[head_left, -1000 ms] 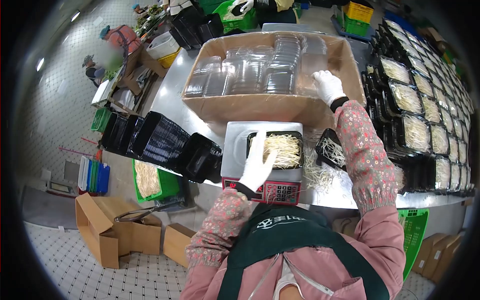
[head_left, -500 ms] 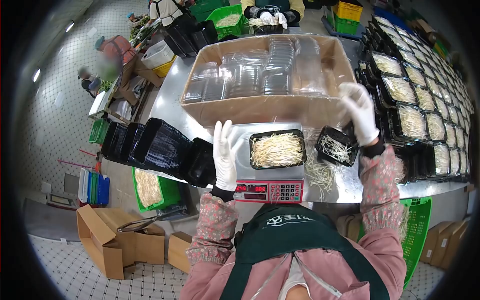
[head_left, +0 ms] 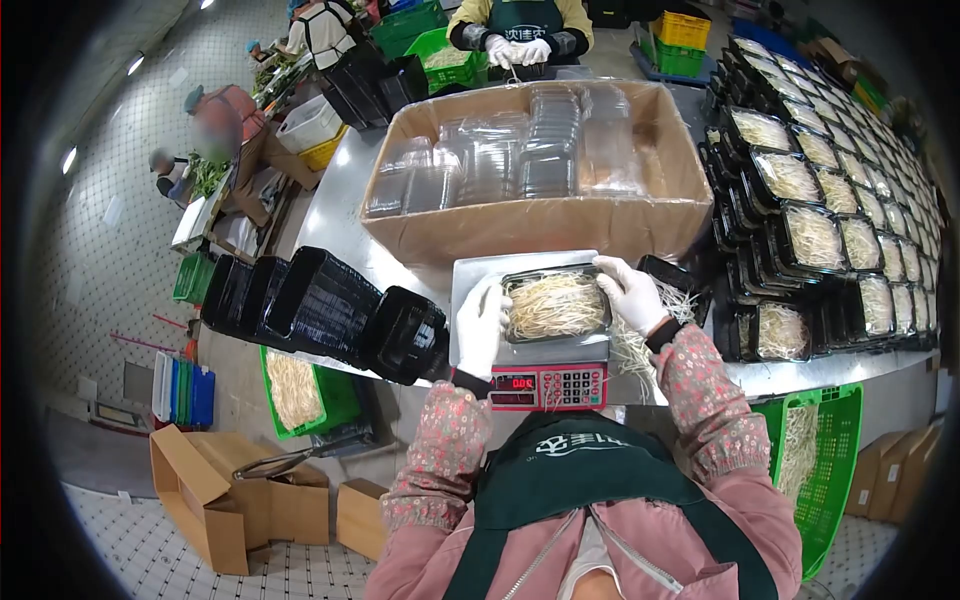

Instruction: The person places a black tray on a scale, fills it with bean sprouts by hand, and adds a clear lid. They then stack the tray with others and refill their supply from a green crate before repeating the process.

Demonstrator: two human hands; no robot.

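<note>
The gloved left hand (head_left: 482, 325) and right hand (head_left: 632, 297) flank a black tray of sprouts (head_left: 556, 308), their fingers at its left edge and upper right corner; whether either grips it, I cannot tell. The tray rests on a scale (head_left: 555, 354), with loose sprouts (head_left: 632, 352) just to the right. Beyond stands a cardboard box (head_left: 540, 232) of stacked clear plastic containers (head_left: 550, 145), between nested black trays (head_left: 325, 300) at left and filled packs (head_left: 785, 178) at right.

Fairly bright, even light covers the table (head_left: 325, 215), glinting on clear lids (head_left: 495, 160). 3 small lights (head_left: 135, 66) shine at upper left. Wide-lens distortion bends the edges into black corners; a blurred patch veils 1 distant person (head_left: 246, 110).
</note>
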